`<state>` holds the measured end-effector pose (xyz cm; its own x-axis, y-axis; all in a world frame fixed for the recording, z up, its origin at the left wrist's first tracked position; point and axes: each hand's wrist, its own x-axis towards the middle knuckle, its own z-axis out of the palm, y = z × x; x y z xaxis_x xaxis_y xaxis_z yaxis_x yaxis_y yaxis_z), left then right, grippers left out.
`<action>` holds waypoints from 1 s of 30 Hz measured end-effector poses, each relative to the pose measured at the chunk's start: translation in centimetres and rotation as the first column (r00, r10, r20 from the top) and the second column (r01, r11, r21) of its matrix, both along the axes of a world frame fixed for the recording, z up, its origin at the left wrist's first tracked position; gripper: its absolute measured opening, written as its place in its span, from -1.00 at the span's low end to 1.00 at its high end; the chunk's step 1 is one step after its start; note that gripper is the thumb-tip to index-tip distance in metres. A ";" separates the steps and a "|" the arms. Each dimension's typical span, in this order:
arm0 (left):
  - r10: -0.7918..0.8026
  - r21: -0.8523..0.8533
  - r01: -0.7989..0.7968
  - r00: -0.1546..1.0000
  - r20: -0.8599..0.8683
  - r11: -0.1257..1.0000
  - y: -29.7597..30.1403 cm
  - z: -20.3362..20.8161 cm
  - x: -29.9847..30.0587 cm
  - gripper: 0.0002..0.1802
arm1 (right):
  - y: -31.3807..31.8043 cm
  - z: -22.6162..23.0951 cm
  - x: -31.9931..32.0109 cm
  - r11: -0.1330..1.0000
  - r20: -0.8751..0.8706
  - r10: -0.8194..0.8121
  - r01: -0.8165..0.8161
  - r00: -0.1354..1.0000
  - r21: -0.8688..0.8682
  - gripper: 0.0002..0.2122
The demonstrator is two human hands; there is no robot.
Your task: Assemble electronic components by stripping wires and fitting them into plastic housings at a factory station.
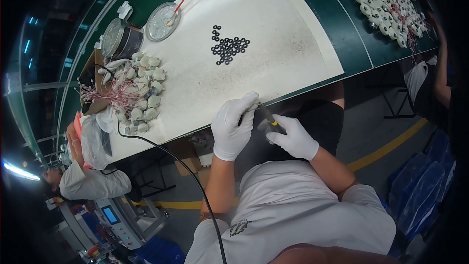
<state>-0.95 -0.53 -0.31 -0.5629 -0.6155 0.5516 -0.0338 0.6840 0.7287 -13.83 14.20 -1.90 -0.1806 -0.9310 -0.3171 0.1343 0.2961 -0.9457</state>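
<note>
Both my hands wear white gloves and meet just off the table's near edge. My right hand is closed around a dark slim hand tool with a yellow band; its exact kind is unclear. The tool's far end points up toward the fingertips of my left hand. Those fingers are curled together, and whatever they pinch is hidden. Beyond them, small black rings lie in a loose cluster on the white sheet. To the left sits a pile of whitish round parts with pinkish-red wires.
At the back left are a round dish holding a pale substance and a red stick, and a tub. More wired parts cover the far right. A black cable crosses beside my left arm. Other people sit at both sides.
</note>
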 end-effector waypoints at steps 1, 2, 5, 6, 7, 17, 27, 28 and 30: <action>-0.001 -0.003 0.001 1.000 0.003 1.000 0.0 0.0 0.0 -0.63 | 0.0 -0.1 0.0 1.000 -0.012 -0.009 0.009 1.000 -0.020 -0.78; 0.000 -0.002 0.000 1.000 0.003 1.000 0.0 0.0 0.0 -0.63 | 0.0 -0.1 0.0 1.000 -0.013 -0.009 0.008 1.000 -0.019 -0.78; 0.007 -0.007 -0.007 1.000 0.003 1.000 0.0 -0.1 0.0 -0.63 | 0.0 0.0 0.0 1.000 -0.013 -0.013 0.013 1.000 -0.017 -0.79; 0.002 -0.002 -0.002 1.000 -0.002 1.000 0.0 -0.1 0.0 -0.62 | 0.0 0.1 0.0 1.000 -0.005 -0.012 0.012 1.000 -0.006 -0.80; -0.002 0.003 0.002 1.000 -0.008 1.000 0.0 -0.1 0.0 -0.62 | 0.0 0.2 0.0 1.000 0.003 -0.012 0.012 1.000 0.006 -0.81; 0.000 -0.007 0.000 1.000 0.009 1.000 0.0 -0.1 0.0 -0.60 | 0.1 0.4 0.2 0.999 -0.041 -0.035 0.035 0.999 -0.013 -0.88; 0.005 0.001 -0.005 1.000 -0.010 1.000 0.0 -0.2 -0.1 -0.62 | 0.2 0.2 0.0 0.999 0.027 -0.040 0.040 0.999 0.001 -0.85; 0.009 0.007 -0.008 1.000 -0.014 1.000 0.0 -0.2 0.0 -0.61 | 0.2 0.2 0.0 0.999 0.055 -0.035 0.034 0.998 0.010 -0.83; 0.009 0.024 -0.008 1.000 -0.019 1.000 0.1 -0.3 0.0 -0.61 | 0.1 -0.1 0.1 1.000 0.017 -0.021 0.021 1.000 -0.023 -0.80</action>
<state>-0.96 -0.48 -0.63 -0.5473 -0.6333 0.5472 -0.0257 0.6662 0.7453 -13.75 14.29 -1.97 -0.1951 -0.9343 -0.2985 0.1567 0.2707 -0.9498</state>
